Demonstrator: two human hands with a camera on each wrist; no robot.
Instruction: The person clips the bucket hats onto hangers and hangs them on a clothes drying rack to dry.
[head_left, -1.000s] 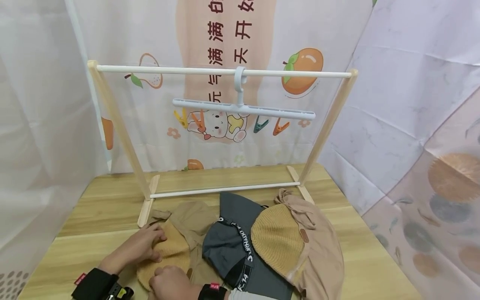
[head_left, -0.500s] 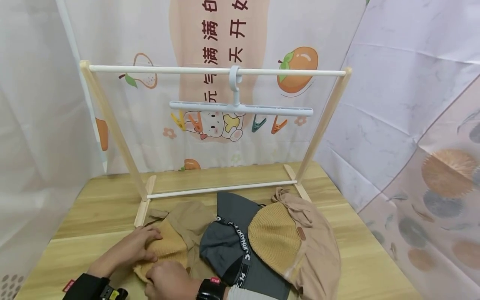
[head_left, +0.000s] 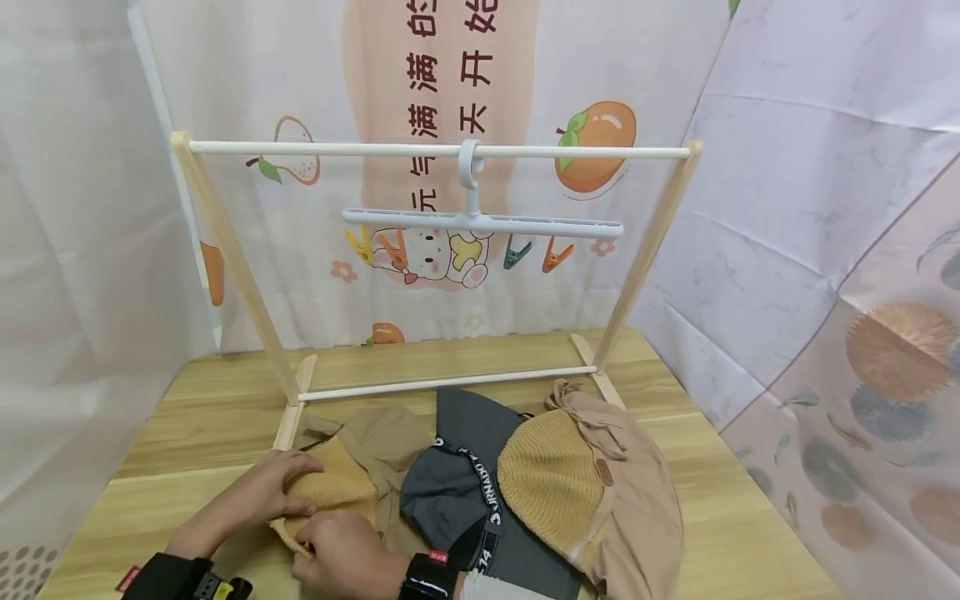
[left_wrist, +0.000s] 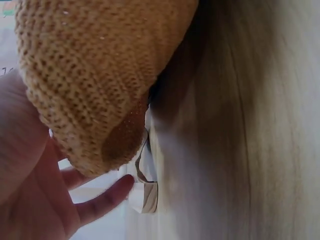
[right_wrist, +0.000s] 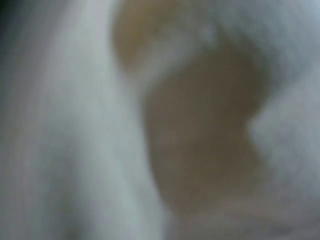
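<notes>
A sun hat with a yellow knit crown (head_left: 341,475) and a tan cloth brim lies at the table's front left. My left hand (head_left: 273,492) rests on the crown's left side, its fingers fairly straight. The left wrist view shows the knit crown (left_wrist: 100,75) bulging in front of my palm, fingers spread beside it. With curled fingers, my right hand (head_left: 348,554) pinches the crown's near edge, which is lifted a little off the table. The right wrist view is too blurred to make out the hand or the hat.
Right of the hat lie a dark grey cap (head_left: 450,492) with a lettered strap and another knit-and-tan sun hat (head_left: 555,467). Behind stands a wooden rack (head_left: 238,258) with a pale blue hanger (head_left: 480,222) on its bar. Several coloured clips (head_left: 517,252) hang from the hanger.
My right hand has shifted slightly along the crown's near edge, and that edge shows more folded up. The left hand stays on the hat. The head view has shifted a little.
</notes>
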